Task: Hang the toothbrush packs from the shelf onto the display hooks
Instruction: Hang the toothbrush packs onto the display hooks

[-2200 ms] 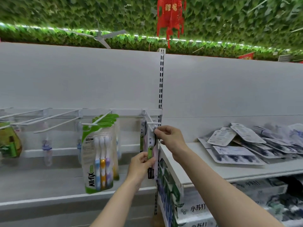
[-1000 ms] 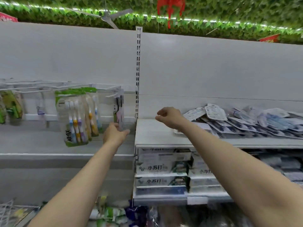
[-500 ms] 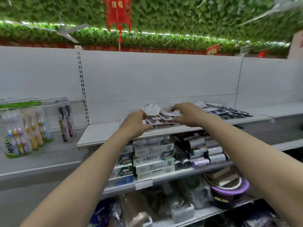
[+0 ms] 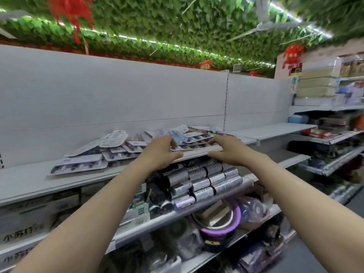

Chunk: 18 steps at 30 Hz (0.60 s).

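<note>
Left hand: the left hand reaches over the front edge of the shelf, fingers bent and spread, tips at the near end of the right-hand stack; whether it has hold of a pack cannot be told.
Right hand: the right hand lies at the right end of that stack, fingers loosely out along the packs' edge, thumb low by the shelf lip; no firm grasp shows.
Toothbrush packs: the toothbrush packs lie flat in a loose, overlapping heap on the white shelf, between the two hands and off to the left; roughly a dozen or more, too blurred and overlapped for an exact count.
Pack labels: white card backs with small print, unreadable.
Lower shelf, middle: silvery wrapped rolls stacked in about three rows; their writing is too smeared to read.
Lower shelf, left: white cartons with Chinese characters, "小苏打" legible, partly cut off by the left arm.
Bottom shelf: a round purple-rimmed item among blurred goods.
Overhead: green leaf ceiling; two red hanging ornaments, their writing illegible.
Display hooks: out of view.
</note>
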Available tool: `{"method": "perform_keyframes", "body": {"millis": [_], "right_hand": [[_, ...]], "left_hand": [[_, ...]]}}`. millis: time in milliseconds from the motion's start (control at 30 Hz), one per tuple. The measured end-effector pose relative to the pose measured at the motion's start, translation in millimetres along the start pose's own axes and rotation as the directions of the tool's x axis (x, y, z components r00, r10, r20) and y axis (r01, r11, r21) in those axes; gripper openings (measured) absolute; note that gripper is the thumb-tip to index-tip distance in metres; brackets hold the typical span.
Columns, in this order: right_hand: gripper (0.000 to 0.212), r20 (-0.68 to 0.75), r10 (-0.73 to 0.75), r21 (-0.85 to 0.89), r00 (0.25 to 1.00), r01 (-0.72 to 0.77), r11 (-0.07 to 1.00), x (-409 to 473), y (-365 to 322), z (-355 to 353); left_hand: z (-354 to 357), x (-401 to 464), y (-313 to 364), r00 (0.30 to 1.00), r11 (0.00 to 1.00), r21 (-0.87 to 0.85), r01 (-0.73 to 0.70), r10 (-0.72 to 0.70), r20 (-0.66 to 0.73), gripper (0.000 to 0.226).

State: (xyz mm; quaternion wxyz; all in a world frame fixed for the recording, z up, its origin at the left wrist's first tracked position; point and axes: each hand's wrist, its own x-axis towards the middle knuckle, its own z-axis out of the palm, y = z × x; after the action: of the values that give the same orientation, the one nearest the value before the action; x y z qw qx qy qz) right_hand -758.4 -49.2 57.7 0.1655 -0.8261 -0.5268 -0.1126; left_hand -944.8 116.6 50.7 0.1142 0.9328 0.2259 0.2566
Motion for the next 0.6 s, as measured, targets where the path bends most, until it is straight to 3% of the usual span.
{"method": "perform_keyframes", "body": {"millis": [133, 300, 433, 600], "right_hand": [[0.050, -0.010, 0.056, 0.071, 0.998, -0.055, 0.996, 29.6, 57.0, 19.5], [0.046, -0.012, 0.125, 0.117, 0.992, -0.122, 0.986, 90.6, 133.2, 47.5], [0.042, -0.025, 0.159, 0.153, 0.987, -0.153, 0.976, 154.3, 191.9, 45.9], [0.034, -0.094, 0.205, 0.284, 0.974, -0.171, 0.944, 217.6, 243.7, 51.8]], "left_hand": [[41.9, 55.5, 5.8, 1.000, 1.000, -0.020, -0.004, 0.003, -0.018, 0.038], [103.0, 151.0, 7.4, 0.999, 0.997, -0.077, 0.000, -0.003, -0.046, 0.048], [137.9, 236.8, 14.7, 0.996, 0.990, -0.140, 0.003, -0.015, -0.085, 0.029], [177.3, 306.6, 11.0, 0.995, 0.987, -0.156, 0.039, -0.053, -0.084, 0.044]]}}
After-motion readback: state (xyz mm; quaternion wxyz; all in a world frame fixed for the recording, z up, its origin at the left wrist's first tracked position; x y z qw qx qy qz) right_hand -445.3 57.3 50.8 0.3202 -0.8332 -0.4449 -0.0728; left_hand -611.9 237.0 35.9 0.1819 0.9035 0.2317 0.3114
